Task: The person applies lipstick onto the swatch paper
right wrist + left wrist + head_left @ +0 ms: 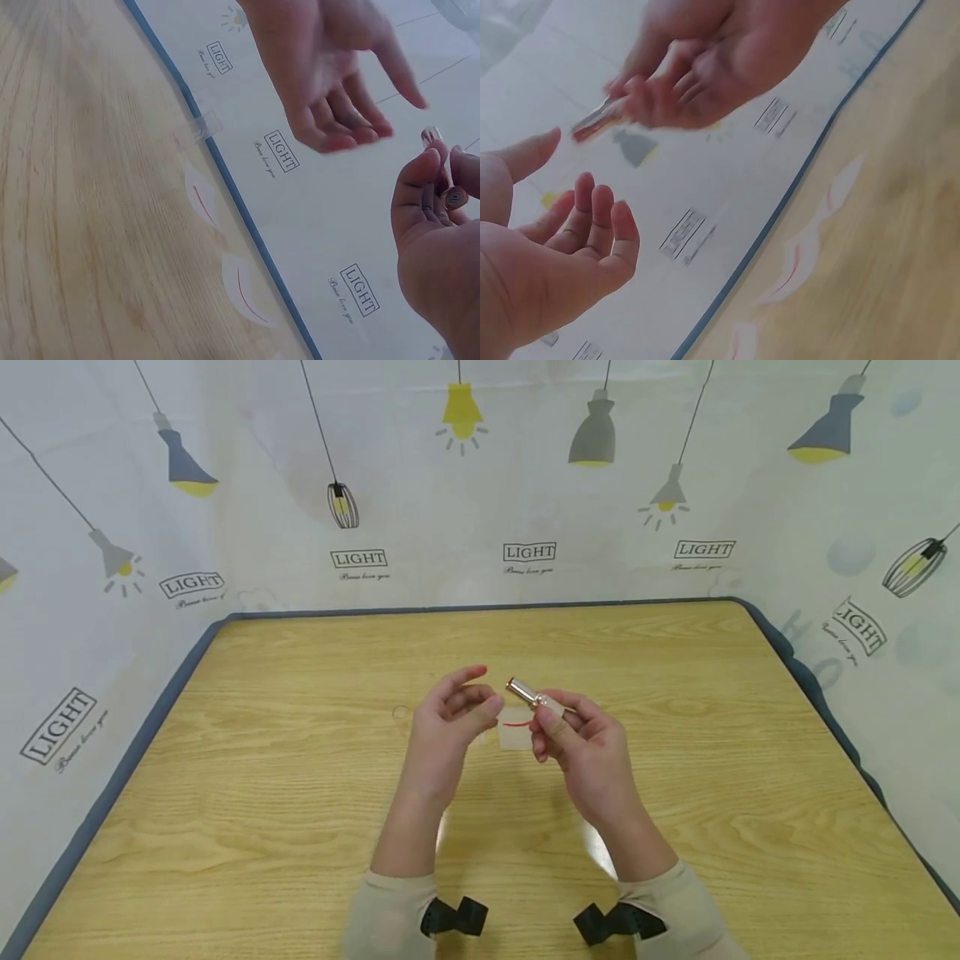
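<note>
My right hand (592,747) pinches a slim, shiny metallic lipstick (522,692) between thumb and fingers. Its red end points up and toward the left hand. In the right wrist view the lipstick (453,198) shows a round base. Beside it, not touching, my left hand (450,727) is raised with loosely bent fingers and nothing in its grasp. Red color marks a left fingertip. Below the hands lies a white paper (513,741) with a red stroke, partly covered by the right fingers.
A wood-grain table (300,793) spreads under both arms. To the left of the hands is a faint clear ring-shaped thing (401,712). A lamp-printed white curtain (420,510) stands around the back and sides, beyond the blue table edge (480,607).
</note>
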A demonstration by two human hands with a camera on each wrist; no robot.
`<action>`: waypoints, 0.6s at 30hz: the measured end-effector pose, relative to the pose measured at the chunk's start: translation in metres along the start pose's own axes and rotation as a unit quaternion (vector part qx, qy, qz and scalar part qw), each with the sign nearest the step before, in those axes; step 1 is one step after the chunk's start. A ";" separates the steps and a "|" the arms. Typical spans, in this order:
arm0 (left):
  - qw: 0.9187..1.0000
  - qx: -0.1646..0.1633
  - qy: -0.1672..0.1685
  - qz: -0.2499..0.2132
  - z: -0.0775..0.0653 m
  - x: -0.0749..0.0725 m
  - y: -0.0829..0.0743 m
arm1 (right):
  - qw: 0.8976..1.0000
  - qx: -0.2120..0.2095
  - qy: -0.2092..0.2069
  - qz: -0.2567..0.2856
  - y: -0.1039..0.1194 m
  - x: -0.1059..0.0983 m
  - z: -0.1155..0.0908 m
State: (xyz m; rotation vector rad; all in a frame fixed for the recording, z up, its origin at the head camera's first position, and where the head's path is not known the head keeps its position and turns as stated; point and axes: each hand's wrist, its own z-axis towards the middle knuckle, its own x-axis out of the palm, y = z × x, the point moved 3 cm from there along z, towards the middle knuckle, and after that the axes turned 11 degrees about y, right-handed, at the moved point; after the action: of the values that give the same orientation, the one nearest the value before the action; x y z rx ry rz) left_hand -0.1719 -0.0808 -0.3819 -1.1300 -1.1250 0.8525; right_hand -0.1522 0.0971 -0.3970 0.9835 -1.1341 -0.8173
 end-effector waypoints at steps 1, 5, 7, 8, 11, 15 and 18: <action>1.000 0.000 -0.010 0.009 0.000 -0.006 -0.002 | 1.000 -0.001 -0.004 0.006 0.000 -0.001 0.000; 0.991 0.011 -0.069 0.113 0.001 -0.035 -0.008 | 1.000 -0.004 -0.013 0.019 0.000 -0.005 0.002; 0.976 0.008 -0.105 0.193 0.001 -0.050 -0.009 | 1.000 -0.005 -0.012 0.020 0.000 -0.008 0.002; 0.964 0.004 -0.120 0.238 0.001 -0.057 -0.009 | 1.000 -0.006 -0.012 0.019 0.000 -0.009 0.002; 0.924 -0.019 -0.147 0.353 -0.001 -0.074 -0.006 | 1.000 -0.005 -0.013 0.015 0.001 -0.012 0.003; 0.884 -0.067 -0.140 0.441 -0.002 -0.088 0.003 | 1.000 -0.002 -0.018 0.016 0.003 -0.015 0.003; 0.870 -0.099 -0.128 0.466 -0.001 -0.094 0.011 | 1.000 0.002 -0.018 0.020 0.003 -0.017 0.003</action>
State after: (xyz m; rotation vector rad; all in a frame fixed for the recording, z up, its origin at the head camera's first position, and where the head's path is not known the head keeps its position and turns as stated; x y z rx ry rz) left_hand -0.1944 -0.1666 -0.4155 -1.8184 -0.8477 1.6974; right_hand -0.1595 0.1127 -0.3994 0.9503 -1.1823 -0.8043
